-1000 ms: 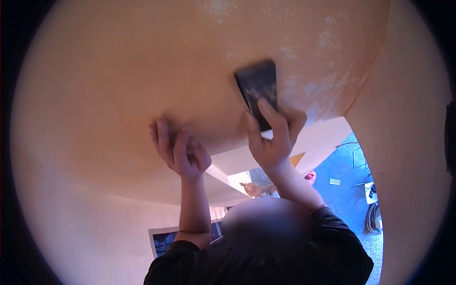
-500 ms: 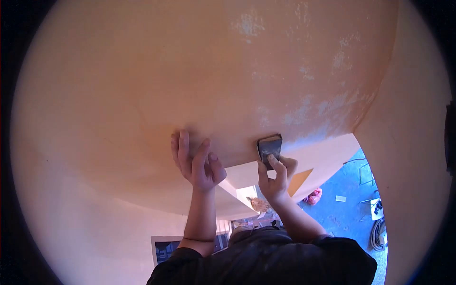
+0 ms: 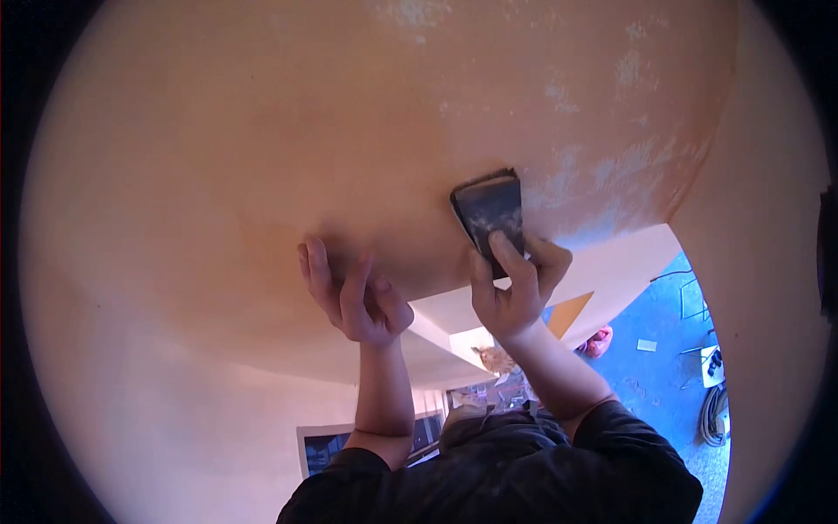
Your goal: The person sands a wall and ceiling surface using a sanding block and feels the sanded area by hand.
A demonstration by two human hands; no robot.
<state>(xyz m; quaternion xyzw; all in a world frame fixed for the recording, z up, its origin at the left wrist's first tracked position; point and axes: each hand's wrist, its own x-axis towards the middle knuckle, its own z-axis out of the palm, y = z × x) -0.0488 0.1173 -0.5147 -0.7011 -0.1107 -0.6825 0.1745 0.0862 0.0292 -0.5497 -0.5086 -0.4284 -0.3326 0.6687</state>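
Observation:
My right hand (image 3: 517, 284) grips a dark, flat block (image 3: 491, 212) dusted with pale powder, its thumb and fingers pressed round the lower end. The block's top edge lies against the tan wall surface (image 3: 349, 131), close to whitish patches. To the left, my left hand (image 3: 356, 293) is raised with its fingers apart and somewhat curled. Its fingertips are at or near the same surface, and nothing is in it; whether they touch is hard to tell.
Beyond the surface's lower edge lies a blue floor (image 3: 646, 384) with a pink bag (image 3: 599, 341), a small white rectangle (image 3: 647, 346), and a coiled hose (image 3: 714, 416). A dark framed window (image 3: 323, 444) shows at lower left. A pale wall (image 3: 768, 288) stands at right.
Over the last second the block went down towards the lower edge, then back up partway. My left hand stayed near the surface, fingers apart. The head view shifted slightly.

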